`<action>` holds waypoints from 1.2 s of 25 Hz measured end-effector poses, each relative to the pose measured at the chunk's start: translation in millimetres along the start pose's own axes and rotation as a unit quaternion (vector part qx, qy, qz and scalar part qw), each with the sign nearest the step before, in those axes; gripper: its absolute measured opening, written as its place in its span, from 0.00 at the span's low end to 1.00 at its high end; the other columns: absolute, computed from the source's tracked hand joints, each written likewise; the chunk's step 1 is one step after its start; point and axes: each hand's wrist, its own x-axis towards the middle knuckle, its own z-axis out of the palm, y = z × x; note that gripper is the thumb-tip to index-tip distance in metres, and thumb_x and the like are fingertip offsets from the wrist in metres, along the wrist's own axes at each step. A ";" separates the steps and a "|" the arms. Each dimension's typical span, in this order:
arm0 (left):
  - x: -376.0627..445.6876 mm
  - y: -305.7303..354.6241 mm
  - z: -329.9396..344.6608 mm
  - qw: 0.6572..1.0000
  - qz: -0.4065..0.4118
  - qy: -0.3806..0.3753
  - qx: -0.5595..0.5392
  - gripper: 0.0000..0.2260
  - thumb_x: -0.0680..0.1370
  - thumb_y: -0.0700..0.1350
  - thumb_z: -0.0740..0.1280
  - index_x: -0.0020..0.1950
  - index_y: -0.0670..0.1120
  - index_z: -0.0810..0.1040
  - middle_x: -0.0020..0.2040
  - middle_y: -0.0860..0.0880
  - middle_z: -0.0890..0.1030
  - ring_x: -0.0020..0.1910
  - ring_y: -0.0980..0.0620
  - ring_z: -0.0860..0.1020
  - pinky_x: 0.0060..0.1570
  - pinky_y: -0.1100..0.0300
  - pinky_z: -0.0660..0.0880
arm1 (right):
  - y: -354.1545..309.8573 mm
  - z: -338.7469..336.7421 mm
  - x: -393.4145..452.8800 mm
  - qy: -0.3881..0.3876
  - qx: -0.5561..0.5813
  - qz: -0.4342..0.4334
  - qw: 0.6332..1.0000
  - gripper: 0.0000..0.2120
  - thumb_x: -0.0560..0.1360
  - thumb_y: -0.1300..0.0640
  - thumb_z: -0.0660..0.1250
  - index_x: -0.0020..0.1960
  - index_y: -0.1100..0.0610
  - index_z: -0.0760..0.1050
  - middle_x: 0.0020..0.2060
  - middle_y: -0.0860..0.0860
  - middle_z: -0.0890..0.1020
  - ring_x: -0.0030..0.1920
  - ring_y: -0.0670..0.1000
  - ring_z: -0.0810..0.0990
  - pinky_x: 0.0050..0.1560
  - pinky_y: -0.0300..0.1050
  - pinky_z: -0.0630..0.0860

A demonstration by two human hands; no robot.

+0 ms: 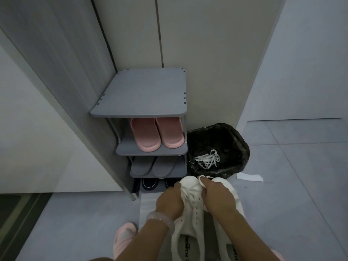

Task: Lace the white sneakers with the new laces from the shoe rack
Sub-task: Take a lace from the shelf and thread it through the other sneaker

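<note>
Fingers of both the left hand [170, 201] and right hand [216, 196] curl down, pinching the white lace [201, 182] over the left white canvas sneaker [190, 213] on the floor. Behind, a black-lined bin [239, 147] holds a loose tangle of white laces [207, 159].

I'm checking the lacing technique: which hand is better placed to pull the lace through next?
Probably the right hand: it pinches a loop of white lace near the toe of the left-hand sneaker. The left hand grips that sneaker's side, steadying it.
</note>
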 end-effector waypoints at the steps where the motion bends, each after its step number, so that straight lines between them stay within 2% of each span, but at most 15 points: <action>1: 3.9 -3.1 1.6 1.000 -0.002 0.003 -0.017 0.20 0.78 0.39 0.56 0.70 0.44 0.62 0.63 0.40 0.73 0.61 0.42 0.73 0.57 0.53 0.71 | -1.1 2.5 2.1 -0.022 0.006 0.007 1.000 0.21 0.82 0.54 0.49 0.74 0.45 0.58 0.66 0.53 0.73 0.64 0.53 0.72 0.63 0.44 0.67; 3: 9.0 -6.1 4.3 1.000 0.004 0.003 -0.021 0.18 0.77 0.39 0.56 0.68 0.44 0.65 0.62 0.41 0.74 0.59 0.42 0.74 0.55 0.52 0.72 | -4.0 7.5 2.7 -0.087 0.021 0.028 0.996 0.21 0.82 0.52 0.47 0.75 0.47 0.54 0.71 0.54 0.66 0.70 0.54 0.66 0.69 0.47 0.60; 5: 9.3 -5.1 5.6 1.000 0.007 0.015 -0.006 0.18 0.78 0.39 0.55 0.68 0.44 0.65 0.61 0.41 0.73 0.59 0.42 0.74 0.54 0.53 0.71 | -6.4 14.8 6.6 -0.112 -0.029 0.021 0.993 0.21 0.83 0.51 0.47 0.75 0.47 0.51 0.72 0.54 0.63 0.71 0.55 0.65 0.71 0.49 0.58; 8: 8.3 -6.3 7.7 1.000 0.017 0.025 -0.008 0.14 0.79 0.40 0.55 0.64 0.42 0.68 0.57 0.43 0.73 0.58 0.43 0.74 0.53 0.55 0.70 | -5.9 26.0 14.0 -0.056 -0.077 0.018 0.995 0.21 0.82 0.55 0.49 0.74 0.53 0.55 0.68 0.53 0.69 0.66 0.53 0.71 0.67 0.49 0.64; 12: 1.5 -11.5 0.4 0.998 0.006 -0.027 -0.059 0.10 0.79 0.42 0.57 0.58 0.39 0.68 0.59 0.39 0.74 0.58 0.42 0.74 0.52 0.56 0.70 | -0.1 26.2 9.1 -0.046 -0.022 0.028 0.998 0.19 0.79 0.60 0.53 0.69 0.57 0.60 0.60 0.55 0.76 0.59 0.54 0.76 0.57 0.45 0.71; 14: -7.7 -11.2 -15.9 0.992 -0.009 0.008 -0.125 0.09 0.79 0.42 0.58 0.56 0.40 0.68 0.57 0.38 0.75 0.56 0.42 0.75 0.47 0.57 0.69 | 4.7 26.1 5.9 -0.043 -0.027 0.016 0.999 0.21 0.78 0.61 0.54 0.71 0.56 0.58 0.58 0.55 0.77 0.58 0.54 0.77 0.55 0.44 0.72; 16: -18.4 -14.2 -38.9 0.978 -0.034 0.092 -0.186 0.07 0.78 0.41 0.59 0.55 0.41 0.68 0.53 0.39 0.77 0.49 0.45 0.75 0.40 0.60 0.64 | 6.5 24.6 3.3 -0.054 -0.061 0.007 0.997 0.25 0.78 0.59 0.53 0.75 0.57 0.53 0.59 0.55 0.76 0.58 0.53 0.77 0.56 0.44 0.72; 18: -32.4 -21.8 -65.1 0.943 -0.069 0.195 -0.260 0.05 0.78 0.40 0.61 0.53 0.42 0.70 0.43 0.43 0.76 0.39 0.48 0.73 0.36 0.60 0.65 | 5.7 25.6 -1.5 -0.076 -0.058 0.014 0.995 0.30 0.78 0.58 0.54 0.76 0.58 0.44 0.59 0.55 0.77 0.58 0.53 0.76 0.56 0.44 0.72; 19: -40.7 -26.5 -77.5 0.923 -0.079 0.237 -0.294 0.02 0.78 0.39 0.61 0.49 0.43 0.70 0.38 0.46 0.75 0.35 0.48 0.73 0.33 0.60 0.67 | 3.6 24.9 -4.3 -0.082 -0.045 0.022 0.995 0.31 0.77 0.57 0.55 0.76 0.59 0.46 0.58 0.54 0.77 0.58 0.53 0.77 0.54 0.44 0.72; 20: -48.7 -31.8 -87.8 0.907 -0.088 0.268 -0.312 0.02 0.77 0.39 0.61 0.46 0.44 0.69 0.34 0.47 0.73 0.32 0.49 0.72 0.31 0.61 0.68 | 1.9 23.3 -6.5 -0.083 -0.035 0.021 0.996 0.28 0.77 0.57 0.56 0.74 0.60 0.53 0.57 0.54 0.78 0.57 0.53 0.77 0.52 0.43 0.72; 22: -61.4 -40.8 -101.5 0.888 -0.095 0.312 -0.325 0.04 0.77 0.38 0.60 0.43 0.42 0.71 0.32 0.49 0.72 0.30 0.51 0.70 0.29 0.67 0.66 | 0.0 13.8 -13.2 -0.098 -0.023 -0.008 0.995 0.09 0.77 0.55 0.58 0.55 0.55 0.71 0.53 0.54 0.79 0.54 0.53 0.78 0.47 0.40 0.71; 23: -65.6 -42.7 -105.5 0.877 -0.091 0.330 -0.337 0.05 0.77 0.37 0.60 0.42 0.42 0.72 0.32 0.50 0.71 0.30 0.53 0.69 0.29 0.69 0.65 | -0.1 6.5 -16.5 -0.132 -0.016 -0.031 0.991 0.05 0.77 0.55 0.59 0.43 0.54 0.71 0.47 0.53 0.79 0.50 0.53 0.78 0.43 0.40 0.70; 25: -72.0 -42.5 -109.0 0.838 -0.084 0.363 -0.398 0.11 0.78 0.37 0.59 0.37 0.48 0.71 0.33 0.51 0.70 0.31 0.56 0.68 0.31 0.69 0.65 | 2.1 -9.6 -25.8 -0.243 -0.020 -0.092 0.965 0.11 0.75 0.54 0.61 0.36 0.54 0.69 0.36 0.50 0.75 0.41 0.50 0.75 0.37 0.40 0.67; 27: -76.7 -40.8 -115.3 0.772 -0.069 0.386 -0.500 0.14 0.78 0.37 0.58 0.34 0.48 0.68 0.31 0.49 0.69 0.28 0.55 0.68 0.28 0.66 0.66 | 4.7 -24.9 -37.6 -0.323 -0.028 -0.119 0.939 0.11 0.75 0.52 0.62 0.35 0.53 0.72 0.30 0.48 0.74 0.31 0.47 0.73 0.34 0.39 0.68; 30: -82.3 -46.8 -129.6 0.656 -0.039 0.409 -0.633 0.12 0.77 0.36 0.56 0.34 0.44 0.69 0.26 0.48 0.72 0.21 0.59 0.71 0.23 0.70 0.69 | 21.7 -39.6 -45.1 -0.272 -0.068 -0.066 0.958 0.12 0.77 0.51 0.59 0.36 0.54 0.72 0.32 0.49 0.76 0.30 0.44 0.73 0.32 0.36 0.67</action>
